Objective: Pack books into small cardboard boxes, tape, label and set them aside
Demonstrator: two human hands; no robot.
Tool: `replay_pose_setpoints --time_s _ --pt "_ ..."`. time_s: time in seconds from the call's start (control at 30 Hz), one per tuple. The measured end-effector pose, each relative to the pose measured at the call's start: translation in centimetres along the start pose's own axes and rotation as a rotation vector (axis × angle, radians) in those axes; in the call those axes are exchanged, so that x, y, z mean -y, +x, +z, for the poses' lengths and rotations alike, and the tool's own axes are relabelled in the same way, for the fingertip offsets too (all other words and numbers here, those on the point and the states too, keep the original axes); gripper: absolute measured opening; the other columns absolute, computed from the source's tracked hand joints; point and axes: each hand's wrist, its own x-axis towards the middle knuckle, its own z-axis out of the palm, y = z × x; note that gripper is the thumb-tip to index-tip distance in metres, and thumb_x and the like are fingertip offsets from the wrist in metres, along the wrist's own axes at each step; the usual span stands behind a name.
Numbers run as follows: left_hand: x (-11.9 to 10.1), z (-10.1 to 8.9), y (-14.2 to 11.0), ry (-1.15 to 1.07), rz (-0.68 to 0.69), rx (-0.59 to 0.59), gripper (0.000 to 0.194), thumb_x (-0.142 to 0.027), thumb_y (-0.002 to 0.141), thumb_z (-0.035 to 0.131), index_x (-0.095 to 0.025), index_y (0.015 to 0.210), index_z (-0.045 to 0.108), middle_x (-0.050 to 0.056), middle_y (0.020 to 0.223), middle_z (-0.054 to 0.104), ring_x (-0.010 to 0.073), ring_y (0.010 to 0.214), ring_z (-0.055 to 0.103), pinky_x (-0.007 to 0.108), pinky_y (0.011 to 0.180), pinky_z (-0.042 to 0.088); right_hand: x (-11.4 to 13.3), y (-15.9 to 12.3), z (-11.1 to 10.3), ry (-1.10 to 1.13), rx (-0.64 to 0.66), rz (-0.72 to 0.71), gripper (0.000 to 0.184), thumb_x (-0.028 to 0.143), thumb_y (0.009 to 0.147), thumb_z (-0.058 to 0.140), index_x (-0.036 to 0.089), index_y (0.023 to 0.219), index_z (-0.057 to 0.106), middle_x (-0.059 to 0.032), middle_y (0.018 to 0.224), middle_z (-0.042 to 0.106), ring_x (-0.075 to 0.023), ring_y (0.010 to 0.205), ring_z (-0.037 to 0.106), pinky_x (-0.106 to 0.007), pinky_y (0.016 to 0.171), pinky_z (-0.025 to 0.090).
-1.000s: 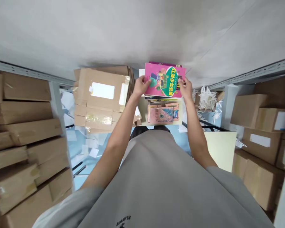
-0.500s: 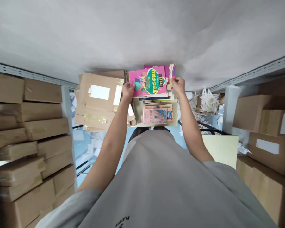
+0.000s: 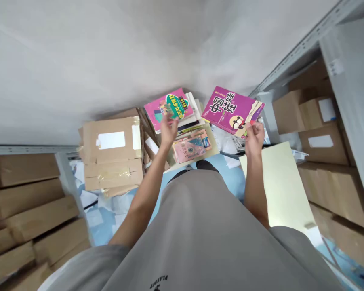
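My right hand (image 3: 254, 136) grips a purple book (image 3: 227, 109) by its lower right corner. The cover carries large dark characters and a cartoon face, and the book is held up to the right of a pile. Over the lower edge of a pink book (image 3: 162, 107) with a green oval is my left hand (image 3: 169, 132), fingers apart and slightly blurred, with nothing held. The pink book lies on other books (image 3: 194, 115). Closer to my body, a small pink-and-blue book (image 3: 189, 148) rests on several thin ones on a pale board (image 3: 210, 152).
Flattened cardboard (image 3: 112, 141) with white labels is stacked left of the books. Shelves of brown boxes (image 3: 39, 212) (image 3: 333, 178) stand on both sides. A pale yellow panel (image 3: 281, 182) leans at right. Loose papers (image 3: 93, 212) litter the blue floor.
My right hand has drawn the purple book out from behind the pink one and carried it right. My left hand has loosened from the pink book. The view has turned rightward.
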Motion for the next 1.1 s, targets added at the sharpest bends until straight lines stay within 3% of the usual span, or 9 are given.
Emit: replay_pose_setpoints --time_s 0.1,0.13,0.3,0.43,0.53,0.7,0.87,0.97,1.1 --pt "-4.7 4.4 -7.1 -0.430 -0.183 0.404 0.077 -0.086 0.092 0.086 -0.021 0.132 0.077 0.021 0.143 0.083 0.0398 0.134 0.083 0.062 0.122 0.065 2.1 -7.8 0.2 0.107 -0.044 0.085 0.058 0.082 0.098 0.077 0.033 0.124 0.063 -0.0102 0.130 0.081 -0.0305 0.113 0.083 -0.047 0.090 0.073" --pt "-5.9 5.5 -9.6 -0.535 -0.217 0.468 0.076 -0.086 0.089 0.090 -0.023 0.129 0.078 0.019 0.141 0.084 0.0388 0.132 0.084 0.060 0.121 0.066 2.7 -10.5 0.4 0.123 -0.053 0.106 0.057 0.081 0.098 0.078 0.034 0.126 0.063 -0.0097 0.133 0.081 -0.0302 0.114 0.083 -0.047 0.090 0.074" --pt "-7.1 7.7 -18.1 -0.698 -0.323 0.521 0.063 -0.066 0.081 0.102 -0.029 0.125 0.075 0.010 0.134 0.087 0.0340 0.131 0.084 0.055 0.119 0.068 4.8 -23.1 0.1 0.037 -0.143 0.117 0.063 0.074 0.099 0.085 0.036 0.144 0.064 -0.0118 0.150 0.079 -0.0320 0.136 0.080 -0.051 0.110 0.073" --pt "-6.2 8.6 -21.5 -0.695 -0.308 0.682 0.058 -0.060 0.088 0.095 -0.032 0.135 0.076 0.006 0.135 0.088 0.0338 0.133 0.084 0.052 0.110 0.072 6.3 -30.8 -2.5 0.005 -0.237 0.193 0.072 0.074 0.089 0.097 0.031 0.141 0.071 -0.0132 0.134 0.086 -0.0349 0.126 0.084 -0.055 0.112 0.073" --pt "-7.0 9.4 -23.3 -0.714 -0.264 0.806 0.064 -0.062 0.090 0.097 -0.031 0.142 0.079 0.007 0.138 0.089 0.0341 0.136 0.083 0.048 0.111 0.071 7.9 -35.0 -5.7 0.033 -0.327 0.255 0.064 0.077 0.090 0.096 0.029 0.127 0.078 -0.0103 0.125 0.090 -0.0328 0.119 0.086 -0.052 0.108 0.075" --pt "-9.9 10.4 -26.5 -0.762 -0.264 1.005 0.074 -0.067 0.085 0.105 -0.025 0.142 0.083 0.010 0.138 0.089 0.0357 0.136 0.083 0.048 0.115 0.069 8.9 -38.7 -10.0 0.092 -0.508 0.228 0.049 0.074 0.098 0.091 0.029 0.115 0.083 -0.0034 0.104 0.091 -0.0251 0.095 0.087 -0.043 0.092 0.076" --pt "-11.4 12.4 -29.8 -0.681 -0.285 1.161 0.063 -0.064 0.082 0.108 -0.022 0.123 0.088 0.010 0.124 0.092 0.0312 0.118 0.088 0.041 0.102 0.072 7.0 -38.8 -12.5 0.185 -0.612 0.149 0.049 0.075 0.098 0.091 0.030 0.115 0.082 -0.0005 0.092 0.088 -0.0226 0.083 0.086 -0.039 0.083 0.074" --pt "-12.1 15.1 -31.3 -0.621 -0.300 1.161 0.064 -0.064 0.080 0.109 -0.021 0.123 0.087 0.009 0.118 0.092 0.0286 0.109 0.088 0.037 0.093 0.073 5.8 -38.5 -15.1 0.245 -0.626 0.138 0.047 0.073 0.096 0.094 0.031 0.114 0.083 -0.0005 0.092 0.089 -0.0225 0.083 0.087 -0.038 0.084 0.074" --pt "-14.2 20.3 -33.8 -0.601 -0.236 1.149 0.068 -0.064 0.080 0.108 -0.023 0.129 0.087 0.009 0.123 0.092 0.0287 0.115 0.088 0.038 0.098 0.073 3.7 -37.8 -20.4 0.274 -0.657 0.145 0.051 0.073 0.096 0.093 0.029 0.120 0.082 -0.0023 0.096 0.090 -0.0248 0.088 0.088 -0.042 0.088 0.076"
